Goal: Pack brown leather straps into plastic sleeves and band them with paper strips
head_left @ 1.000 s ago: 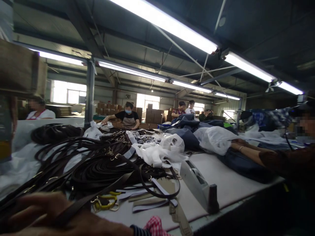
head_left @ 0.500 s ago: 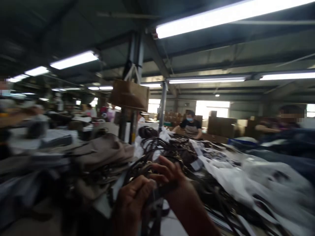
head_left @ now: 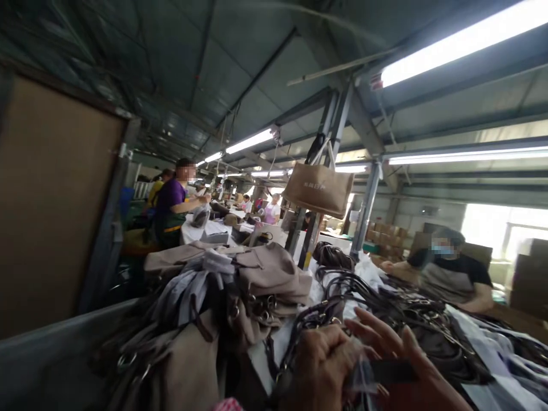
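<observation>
Dark strap (head_left: 391, 371) — across right hand (head_left: 423, 365)

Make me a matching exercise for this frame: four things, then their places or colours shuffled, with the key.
1 tote bag
2 clear plastic
3 face mask
4 grey-brown bags

A light blue
B heaped left of both hands
C hanging by a post
D between left hand and right hand

Pairs: 1-C, 2-D, 3-A, 4-B
</observation>
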`<control>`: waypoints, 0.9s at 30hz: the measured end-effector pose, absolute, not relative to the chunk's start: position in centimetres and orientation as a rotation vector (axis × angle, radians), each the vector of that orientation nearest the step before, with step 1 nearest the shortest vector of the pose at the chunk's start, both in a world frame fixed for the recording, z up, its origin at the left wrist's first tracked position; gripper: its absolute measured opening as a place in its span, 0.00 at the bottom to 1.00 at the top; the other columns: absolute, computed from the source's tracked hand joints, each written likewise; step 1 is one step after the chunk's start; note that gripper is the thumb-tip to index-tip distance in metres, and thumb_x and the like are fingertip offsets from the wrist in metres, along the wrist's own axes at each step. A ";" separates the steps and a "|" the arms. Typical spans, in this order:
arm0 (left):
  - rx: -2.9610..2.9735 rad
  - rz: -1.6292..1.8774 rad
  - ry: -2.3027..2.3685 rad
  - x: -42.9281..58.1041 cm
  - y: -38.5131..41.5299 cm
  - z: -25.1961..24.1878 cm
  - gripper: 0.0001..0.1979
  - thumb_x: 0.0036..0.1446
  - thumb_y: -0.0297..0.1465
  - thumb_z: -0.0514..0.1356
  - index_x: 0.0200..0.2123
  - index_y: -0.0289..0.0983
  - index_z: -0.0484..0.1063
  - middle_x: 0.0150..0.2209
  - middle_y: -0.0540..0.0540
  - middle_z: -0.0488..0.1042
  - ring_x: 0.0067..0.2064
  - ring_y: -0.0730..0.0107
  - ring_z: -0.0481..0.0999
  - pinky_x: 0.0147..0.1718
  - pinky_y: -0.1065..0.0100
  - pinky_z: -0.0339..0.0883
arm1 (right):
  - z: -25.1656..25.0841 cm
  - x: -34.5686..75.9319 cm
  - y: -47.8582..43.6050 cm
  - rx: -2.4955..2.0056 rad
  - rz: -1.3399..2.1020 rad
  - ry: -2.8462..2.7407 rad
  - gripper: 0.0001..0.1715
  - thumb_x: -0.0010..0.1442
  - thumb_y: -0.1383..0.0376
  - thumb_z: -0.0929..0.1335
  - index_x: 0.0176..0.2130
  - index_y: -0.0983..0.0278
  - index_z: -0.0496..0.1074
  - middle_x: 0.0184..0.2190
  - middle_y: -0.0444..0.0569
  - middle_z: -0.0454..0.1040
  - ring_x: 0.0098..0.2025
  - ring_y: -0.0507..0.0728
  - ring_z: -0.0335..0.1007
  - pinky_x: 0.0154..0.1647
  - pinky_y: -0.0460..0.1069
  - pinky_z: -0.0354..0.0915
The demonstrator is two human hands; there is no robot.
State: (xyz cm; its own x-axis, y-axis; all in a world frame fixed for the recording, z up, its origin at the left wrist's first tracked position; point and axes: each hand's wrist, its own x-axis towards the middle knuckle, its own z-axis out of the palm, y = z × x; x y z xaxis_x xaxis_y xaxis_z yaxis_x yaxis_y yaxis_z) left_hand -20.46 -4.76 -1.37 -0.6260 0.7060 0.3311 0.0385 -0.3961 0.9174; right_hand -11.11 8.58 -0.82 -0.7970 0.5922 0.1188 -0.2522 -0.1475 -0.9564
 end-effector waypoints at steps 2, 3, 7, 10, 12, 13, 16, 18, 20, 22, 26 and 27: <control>1.056 2.054 1.456 -21.7 -5.7 -2.2 0.26 0.54 0.54 0.66 0.23 0.37 0.68 0.22 0.52 0.62 0.23 0.74 0.59 0.19 0.73 0.52 | -0.4 -9.2 10.6 -0.502 2.072 -1.375 0.38 0.49 0.30 0.69 0.47 0.49 0.83 0.63 0.54 0.73 0.63 0.73 0.70 0.52 0.66 0.75; 1.083 2.020 1.471 -22.2 -6.0 -2.5 0.27 0.54 0.55 0.65 0.23 0.37 0.67 0.21 0.52 0.62 0.22 0.75 0.59 0.18 0.73 0.50 | -0.1 -8.3 11.5 -0.536 2.050 -1.302 0.37 0.49 0.30 0.69 0.46 0.50 0.83 0.63 0.54 0.73 0.64 0.73 0.68 0.54 0.66 0.74; 1.125 1.883 1.328 -22.8 -5.3 -2.1 0.29 0.54 0.59 0.64 0.25 0.38 0.67 0.17 0.51 0.68 0.15 0.76 0.61 0.14 0.73 0.49 | 1.2 -7.7 11.6 -0.448 1.900 -1.349 0.35 0.54 0.34 0.70 0.47 0.55 0.83 0.61 0.55 0.75 0.63 0.72 0.68 0.56 0.65 0.71; 1.144 1.916 1.177 -21.7 -3.4 0.2 0.26 0.53 0.55 0.66 0.26 0.37 0.69 0.19 0.50 0.70 0.18 0.72 0.66 0.16 0.73 0.58 | 2.0 -10.0 8.6 -0.279 1.835 -1.653 0.33 0.55 0.38 0.74 0.45 0.61 0.83 0.46 0.57 0.82 0.50 0.68 0.77 0.46 0.57 0.74; 1.162 1.972 1.120 -21.1 -2.1 1.6 0.24 0.53 0.52 0.67 0.28 0.36 0.72 0.20 0.51 0.69 0.20 0.73 0.66 0.18 0.73 0.60 | 2.5 -11.4 7.1 -0.214 1.796 -1.712 0.28 0.55 0.42 0.76 0.40 0.63 0.83 0.33 0.51 0.80 0.35 0.60 0.76 0.35 0.51 0.72; 1.156 2.011 1.116 -21.1 -1.6 2.0 0.23 0.53 0.51 0.68 0.28 0.36 0.73 0.21 0.52 0.67 0.20 0.74 0.65 0.19 0.74 0.59 | 2.8 -11.8 6.9 -0.180 1.805 -1.705 0.27 0.55 0.43 0.76 0.41 0.63 0.82 0.33 0.49 0.80 0.33 0.57 0.75 0.33 0.50 0.71; 1.119 2.112 1.222 -21.8 -0.8 1.7 0.22 0.51 0.49 0.70 0.25 0.36 0.70 0.21 0.55 0.62 0.22 0.78 0.60 0.20 0.77 0.56 | 4.3 -11.5 8.0 -0.290 1.778 -1.506 0.25 0.53 0.48 0.78 0.41 0.64 0.81 0.33 0.47 0.78 0.27 0.50 0.70 0.24 0.43 0.64; 1.123 2.132 1.327 -22.7 -0.8 0.6 0.23 0.51 0.49 0.70 0.24 0.36 0.68 0.22 0.55 0.61 0.23 0.77 0.59 0.20 0.78 0.56 | 5.6 -10.7 9.6 -0.400 1.751 -1.388 0.24 0.51 0.49 0.79 0.35 0.67 0.79 0.25 0.45 0.75 0.19 0.45 0.59 0.16 0.40 0.50; 1.117 2.145 1.360 -23.2 -0.9 -0.2 0.23 0.51 0.48 0.70 0.24 0.36 0.68 0.22 0.55 0.61 0.23 0.77 0.59 0.21 0.78 0.58 | 7.2 -10.0 11.1 -0.428 1.741 -1.379 0.25 0.50 0.49 0.79 0.31 0.68 0.76 0.19 0.42 0.71 0.15 0.43 0.49 0.14 0.40 0.41; 1.092 2.159 1.308 -23.2 -0.8 -0.2 0.24 0.50 0.47 0.72 0.23 0.37 0.66 0.20 0.56 0.59 0.22 0.78 0.59 0.20 0.79 0.56 | 8.9 -9.9 12.0 -0.418 1.695 -1.367 0.26 0.50 0.50 0.80 0.29 0.69 0.75 0.18 0.44 0.71 0.14 0.43 0.49 0.14 0.40 0.43; 1.119 2.104 1.128 -22.1 0.4 2.7 0.22 0.51 0.45 0.71 0.22 0.36 0.68 0.16 0.53 0.67 0.17 0.79 0.62 0.16 0.78 0.51 | 13.2 -10.3 12.1 -0.295 1.455 -1.284 0.26 0.47 0.51 0.81 0.31 0.68 0.75 0.19 0.44 0.73 0.16 0.45 0.55 0.15 0.41 0.48; 1.133 2.076 1.092 -21.7 0.8 3.9 0.21 0.51 0.45 0.71 0.23 0.35 0.70 0.17 0.51 0.70 0.17 0.77 0.65 0.16 0.77 0.52 | 14.3 -10.3 11.9 -0.251 1.400 -1.339 0.27 0.48 0.49 0.81 0.32 0.68 0.75 0.20 0.44 0.73 0.17 0.46 0.58 0.16 0.42 0.49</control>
State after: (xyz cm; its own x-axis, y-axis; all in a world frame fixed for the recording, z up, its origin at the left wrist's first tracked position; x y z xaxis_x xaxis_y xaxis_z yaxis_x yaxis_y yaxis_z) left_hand -21.74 0.84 3.91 -0.5076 0.7466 0.4300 -0.0685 -0.5325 0.8437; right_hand -10.32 11.95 14.25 -0.3508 0.7857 0.5095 -0.5438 0.2721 -0.7939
